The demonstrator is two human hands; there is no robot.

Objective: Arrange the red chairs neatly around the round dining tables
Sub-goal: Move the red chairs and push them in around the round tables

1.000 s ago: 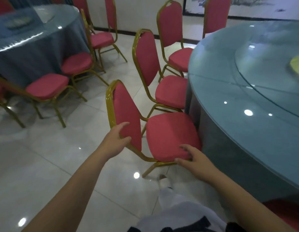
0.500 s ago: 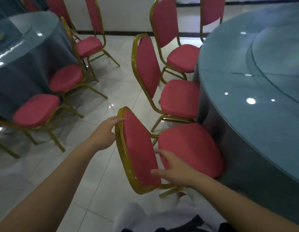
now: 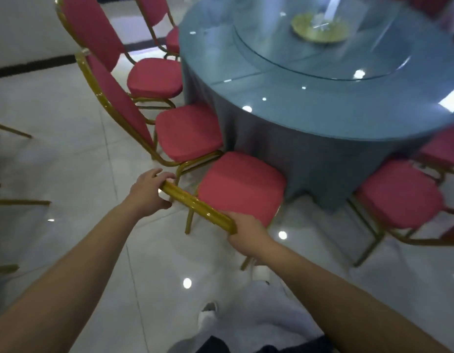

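A red chair (image 3: 242, 186) with a gold frame stands right in front of me, its seat touching the grey-blue cloth of the round dining table (image 3: 322, 108). I look down on the gold top rail of its back. My left hand (image 3: 147, 193) grips the left end of that rail. My right hand (image 3: 246, 231) grips the right end. A second red chair (image 3: 187, 132) sits just left of it, a third (image 3: 154, 77) beyond, and another (image 3: 399, 193) to the right.
A glass turntable with a gold dish (image 3: 320, 28) tops the table. More gold chair legs (image 3: 14, 202) poke in from the left edge. Glossy white tiled floor (image 3: 55, 123) stretches left. My white-trousered legs and shoe (image 3: 208, 314) are below.
The view swung right to face the table. My right hand left the seat and took the rail's right end; my left hand now grips its left end. The chair sits squarer to the table.
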